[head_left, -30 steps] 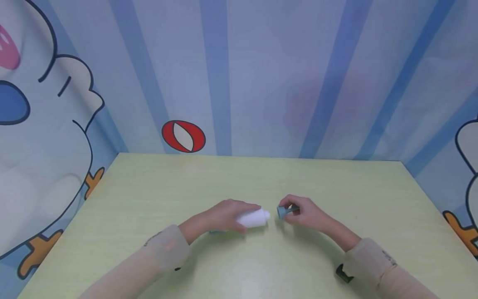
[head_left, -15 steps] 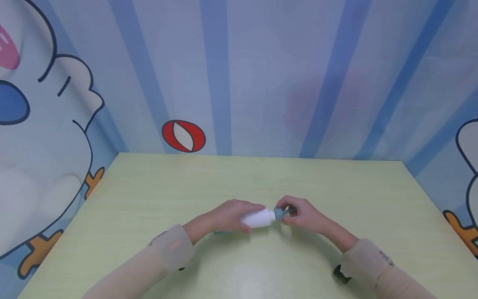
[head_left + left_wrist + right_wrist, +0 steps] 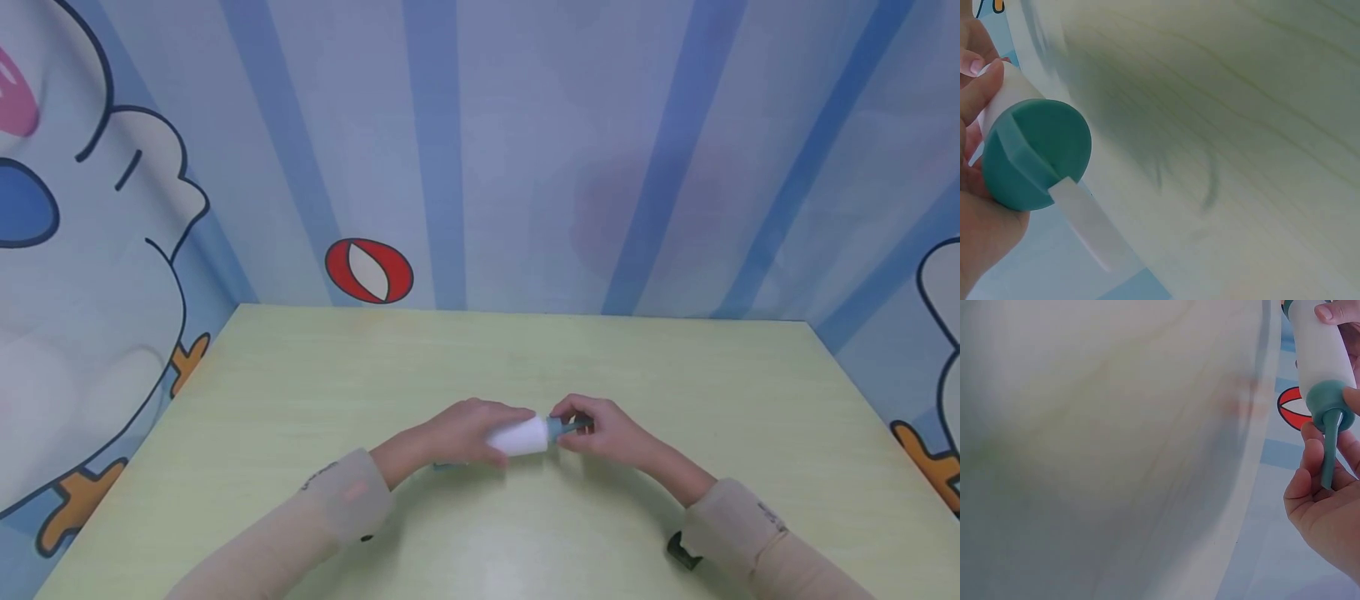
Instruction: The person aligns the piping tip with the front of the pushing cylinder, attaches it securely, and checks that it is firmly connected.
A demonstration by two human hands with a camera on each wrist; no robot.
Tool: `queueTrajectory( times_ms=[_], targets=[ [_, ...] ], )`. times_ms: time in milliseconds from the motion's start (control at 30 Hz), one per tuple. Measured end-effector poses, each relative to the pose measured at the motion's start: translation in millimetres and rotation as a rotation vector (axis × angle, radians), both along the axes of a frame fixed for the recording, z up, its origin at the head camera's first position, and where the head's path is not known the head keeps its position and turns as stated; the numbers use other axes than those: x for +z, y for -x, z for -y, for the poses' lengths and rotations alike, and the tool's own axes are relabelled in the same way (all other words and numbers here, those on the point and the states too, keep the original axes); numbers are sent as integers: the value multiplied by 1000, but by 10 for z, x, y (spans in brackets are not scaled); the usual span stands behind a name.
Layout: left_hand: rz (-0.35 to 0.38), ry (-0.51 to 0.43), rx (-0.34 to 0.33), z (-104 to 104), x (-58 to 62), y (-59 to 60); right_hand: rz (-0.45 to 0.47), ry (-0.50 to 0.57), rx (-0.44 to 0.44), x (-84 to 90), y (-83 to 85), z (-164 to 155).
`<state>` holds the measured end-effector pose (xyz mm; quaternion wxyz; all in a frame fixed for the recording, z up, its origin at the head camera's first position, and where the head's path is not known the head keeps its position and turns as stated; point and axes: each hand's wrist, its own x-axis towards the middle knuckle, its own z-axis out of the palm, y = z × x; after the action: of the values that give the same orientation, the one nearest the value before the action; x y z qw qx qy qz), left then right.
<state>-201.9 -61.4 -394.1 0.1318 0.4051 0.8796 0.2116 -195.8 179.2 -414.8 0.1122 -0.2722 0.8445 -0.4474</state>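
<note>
Cap (image 3: 564, 427) now sits on the neck of the white bottle (image 3: 520, 437), where a second ago we held them apart; our left hand (image 3: 457, 432) grips the bottle just above the table (image 3: 300, 392), right hand (image 3: 600, 429) pinches the cap, so closing looks nearly done.

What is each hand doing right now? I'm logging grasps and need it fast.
Left hand: grips the white bottle around its body.
Right hand: pinches the teal nozzle cap at the bottle's end.
</note>
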Motion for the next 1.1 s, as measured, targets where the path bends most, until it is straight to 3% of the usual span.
queueTrajectory(
  times_ms=[667, 1100],
  targets=[
    [19, 3, 11, -4, 54, -30, -27, -11, -8, 8, -20, 21],
    [9, -10, -12, 21, 20, 1, -95, -75, 5, 42, -43, 42]
  ],
)
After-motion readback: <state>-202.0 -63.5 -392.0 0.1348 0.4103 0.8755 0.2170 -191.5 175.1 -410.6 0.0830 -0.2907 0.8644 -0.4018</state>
